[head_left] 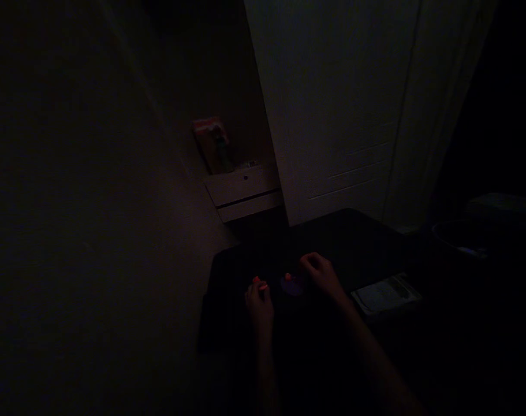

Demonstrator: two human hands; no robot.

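Since the light is very low, shapes read better than surfaces. Left hand (257, 301): fingers curled, thumb and fingertips closed on a small red piece (263, 286), bright, almost glowing; its edges show at the tips, exact outline and material too dim to call. Right hand (323, 274): thumb and index bent into a loop, tips close together with a reddish tint; can't tell if they meet or pinch something. Between the hands, nearer the right: a disc (293, 287), round, flat, dull purple, with a small rounded red lump (287, 277) on its far part. All of it sits over a table (344, 236), black, matte, rounded far corner. Right of the right forearm lies a book (386, 294), rectangular, pale cover with darker print, too dim to read. Past the far edge: a door (332, 104), pale, flat panel with shallow horizontal grooves low down. Left of that, drawers (245, 188), light smooth front, one dark round spot, a dark slot across. On top stands a box (211, 147), upright, reddish upper edge, blurred. Far left, a plain wall (115, 202). Far right, a thin pale curved line, maybe cable (438, 234).
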